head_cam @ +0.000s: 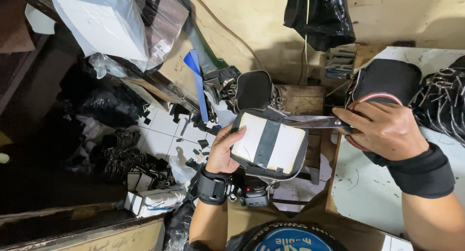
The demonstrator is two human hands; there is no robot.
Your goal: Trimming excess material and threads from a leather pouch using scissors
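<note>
Holding small black pouch (269,144) mid-air, centre of view, left hand (224,149) grip closed on its left edge, pale lining facing up, long axis left-right. Right hand (385,130) grip closed on scissors (315,121), blades pointing left at pouch's far zipper edge. Handles mostly hidden by fingers.

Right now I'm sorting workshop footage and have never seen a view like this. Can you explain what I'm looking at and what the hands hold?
There is one picture, from a camera on the person's head, looking down at their own two bare hands. The left hand holds a small black pouch with a pale panel and a zipper edge. The right hand grips scissors, whose blades meet the pouch's top edge. More black pouches lie on the white table on the right. Fabric scraps litter the tiled floor.
</note>
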